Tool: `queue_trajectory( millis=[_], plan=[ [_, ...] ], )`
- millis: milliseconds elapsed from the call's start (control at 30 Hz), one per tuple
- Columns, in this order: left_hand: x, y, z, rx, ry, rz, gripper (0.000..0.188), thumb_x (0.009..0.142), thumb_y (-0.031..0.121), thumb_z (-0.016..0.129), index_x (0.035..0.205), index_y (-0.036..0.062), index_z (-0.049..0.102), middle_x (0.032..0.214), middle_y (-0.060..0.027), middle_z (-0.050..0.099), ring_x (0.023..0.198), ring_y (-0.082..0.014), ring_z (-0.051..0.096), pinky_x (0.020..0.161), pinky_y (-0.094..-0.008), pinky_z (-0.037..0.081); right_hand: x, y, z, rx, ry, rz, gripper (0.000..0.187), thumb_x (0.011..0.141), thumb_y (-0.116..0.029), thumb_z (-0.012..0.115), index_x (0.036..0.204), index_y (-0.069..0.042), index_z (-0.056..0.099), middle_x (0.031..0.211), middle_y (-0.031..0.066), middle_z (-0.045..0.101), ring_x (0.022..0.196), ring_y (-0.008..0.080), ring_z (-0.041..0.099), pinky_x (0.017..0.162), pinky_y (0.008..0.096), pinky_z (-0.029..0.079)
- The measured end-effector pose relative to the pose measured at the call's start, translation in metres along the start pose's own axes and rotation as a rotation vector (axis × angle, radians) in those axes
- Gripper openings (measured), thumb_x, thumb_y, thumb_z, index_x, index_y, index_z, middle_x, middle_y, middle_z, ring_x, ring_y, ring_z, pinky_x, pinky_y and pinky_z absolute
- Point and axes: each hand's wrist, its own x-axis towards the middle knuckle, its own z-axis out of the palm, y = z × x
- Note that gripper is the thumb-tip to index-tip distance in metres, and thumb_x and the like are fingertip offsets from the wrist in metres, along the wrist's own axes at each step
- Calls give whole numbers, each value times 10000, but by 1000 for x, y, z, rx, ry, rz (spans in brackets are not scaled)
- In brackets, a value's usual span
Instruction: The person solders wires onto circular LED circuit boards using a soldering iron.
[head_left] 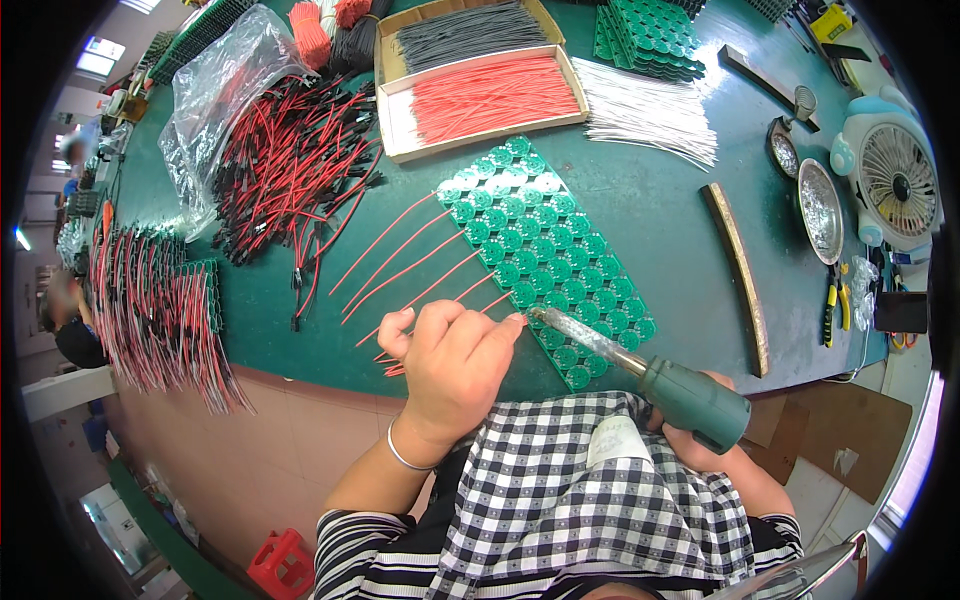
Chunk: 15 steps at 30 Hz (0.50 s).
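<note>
In the head view, red wires [376,238] run off the left edge of a green circuit board [545,250] lying on the counter [670,220]. The left hand [450,355] has its fingers pinched together, apparently on one of them; the right hand [703,448] grips a soldering iron [695,402], its fingers largely hidden. The board's other discs show no wires, so most seem left.

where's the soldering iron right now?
Head view, just right of centre: the soldering iron is in the right hand, its tip at the left edge of the green circuit-board panel, close to the left hand.
</note>
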Motion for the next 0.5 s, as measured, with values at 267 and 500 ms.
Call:
queue_trajectory(
  millis=[267, 500],
  plan=[
    [-2, -1, 1, 0, -16, 0, 164, 727, 136, 778, 871, 209, 754, 751, 88, 545, 853, -141, 534, 872, -437, 260, 2, 0, 0, 46, -14, -31, 78, 808, -74, 567, 796, -56, 642, 643, 36, 637, 574, 233, 626, 577, 361, 506],
    [-3, -1, 2, -4, -11, -1, 123, 779, 176, 738, 897, 205, 756, 763, 82, 545, 867, -142, 540, 901, -464, 254, -7, 8, 1, -11, -31, -44, 73, 853, -94, 576, 861, -57, 638, 647, 29, 645, 578, 222, 634, 569, 358, 500]
  ],
)
